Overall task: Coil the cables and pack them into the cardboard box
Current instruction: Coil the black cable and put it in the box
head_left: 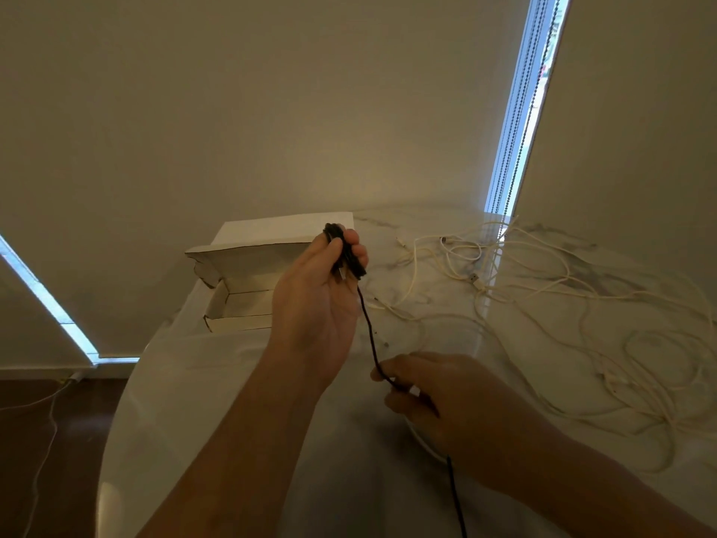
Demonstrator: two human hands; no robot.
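A white marbled table is seen from above, and across its right side a loose tangle of cream cables is spread, loops lying over loops, with small plugs showing near the far edge. Behind it a bright strip of window with bead chains is caught between pale blinds. On the dark floor at the left a thin white lead is trailed. The cardboard box is set open on the far left part of the table, lid tipped back, its pale inside shown; its right end is hidden behind the raised left hand.

The black cable is dark, thin and slightly twisted. A small bundle of its turns is gathered at the top, and from there a single strand is let down nearly straight.

That bundle is pinched between the thumb and fingers of the left hand, held up just in front of the box. The strand is run down and to the right into the right hand, lower and nearer the camera, where it is gripped between thumb and curled fingers. Past that hand the cable is seen again beneath the wrist, dropping out of the bottom of the view. The cream cables are left untouched, well to the right of both hands.
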